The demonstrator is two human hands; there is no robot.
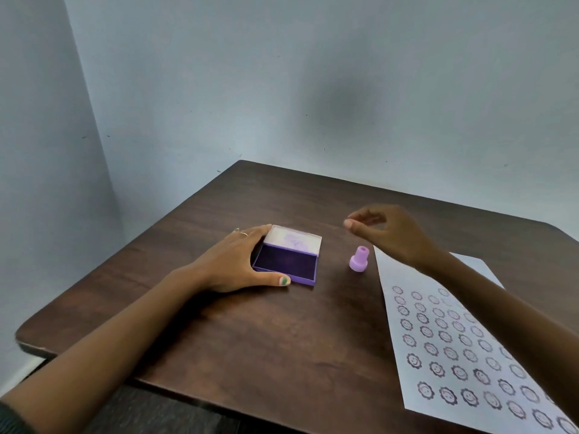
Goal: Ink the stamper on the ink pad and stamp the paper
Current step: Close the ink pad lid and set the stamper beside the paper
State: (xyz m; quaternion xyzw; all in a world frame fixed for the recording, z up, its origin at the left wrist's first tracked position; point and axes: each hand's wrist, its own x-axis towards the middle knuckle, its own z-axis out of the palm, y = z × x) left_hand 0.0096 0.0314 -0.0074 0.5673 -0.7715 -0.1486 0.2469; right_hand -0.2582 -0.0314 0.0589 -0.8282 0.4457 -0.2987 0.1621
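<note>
An open purple ink pad [285, 261] lies on the dark wooden table [250, 339], its pale lid tipped back. My left hand [232, 264] rests flat on the table and grips the pad's left side. A small lilac stamper [359, 259] stands upright on the table, between the pad and the paper. My right hand [388, 233] hovers above and just right of the stamper, fingers loosely curled and holding nothing. The white paper [454, 339] lies at the right, covered with several rows of smiley flower stamps. My right forearm crosses over it.
The table sits in a corner with pale walls behind and to the left. Its rounded front-left corner [28, 336] is near my left arm. The paper runs off the frame's lower right.
</note>
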